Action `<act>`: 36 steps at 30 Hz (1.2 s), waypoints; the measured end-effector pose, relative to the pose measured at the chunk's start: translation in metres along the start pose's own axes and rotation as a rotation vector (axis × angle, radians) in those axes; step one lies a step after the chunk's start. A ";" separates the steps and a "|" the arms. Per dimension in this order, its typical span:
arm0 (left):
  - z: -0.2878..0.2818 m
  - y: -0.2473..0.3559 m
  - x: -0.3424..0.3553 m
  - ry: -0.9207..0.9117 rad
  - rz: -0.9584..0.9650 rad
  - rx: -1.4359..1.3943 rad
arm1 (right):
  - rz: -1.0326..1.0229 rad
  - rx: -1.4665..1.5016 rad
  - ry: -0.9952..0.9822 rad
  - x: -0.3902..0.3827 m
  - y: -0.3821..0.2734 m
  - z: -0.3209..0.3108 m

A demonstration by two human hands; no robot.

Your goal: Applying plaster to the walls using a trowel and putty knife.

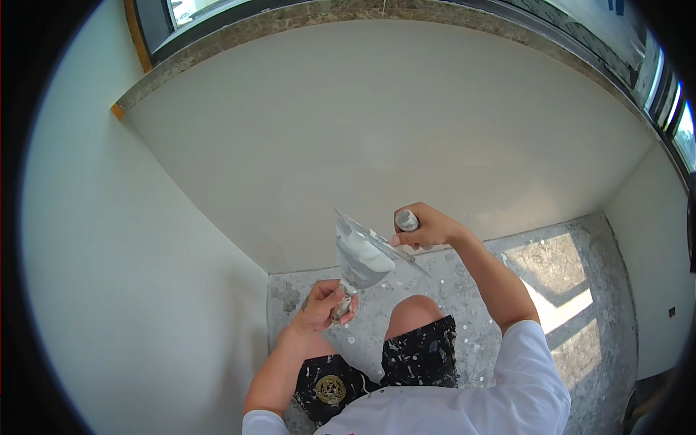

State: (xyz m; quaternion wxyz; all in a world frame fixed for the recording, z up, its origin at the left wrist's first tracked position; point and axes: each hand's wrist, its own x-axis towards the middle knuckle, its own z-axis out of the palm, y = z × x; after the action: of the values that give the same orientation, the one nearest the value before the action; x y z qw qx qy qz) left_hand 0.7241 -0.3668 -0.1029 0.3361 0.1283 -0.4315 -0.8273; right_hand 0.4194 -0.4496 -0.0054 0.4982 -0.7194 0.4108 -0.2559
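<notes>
In my left hand [317,306] is the handle of a wide putty knife [349,274], its blade pointing up and away from me. A lump of white putty [368,255] lies on that blade. My right hand [433,226] is closed around the round, putty-smeared handle of a plastering trowel [407,259]. The trowel's thin blade is seen nearly edge-on, slanting down to the right. It meets or overlaps the putty knife's edge; whether they touch I cannot tell. Both tools are held above the floor, in front of the low wall.
A pale low wall [391,109] fills the space ahead, topped by a brown stone sill [312,16] below windows. Another wall [145,268] stands close on my left. White spots and sunlit patches mark the grey concrete floor [475,341]. My bent knees are beneath the tools.
</notes>
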 end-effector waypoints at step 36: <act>0.037 -0.063 -0.198 0.425 0.225 -0.172 | -0.564 0.864 0.338 0.135 -0.199 0.102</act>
State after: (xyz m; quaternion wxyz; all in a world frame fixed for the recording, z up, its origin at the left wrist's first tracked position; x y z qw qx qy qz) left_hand 0.8243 -0.1863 -0.1469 0.5187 0.2217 -0.2908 -0.7728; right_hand 0.6375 -0.4788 0.1349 0.5875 -0.4803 0.1338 -0.6374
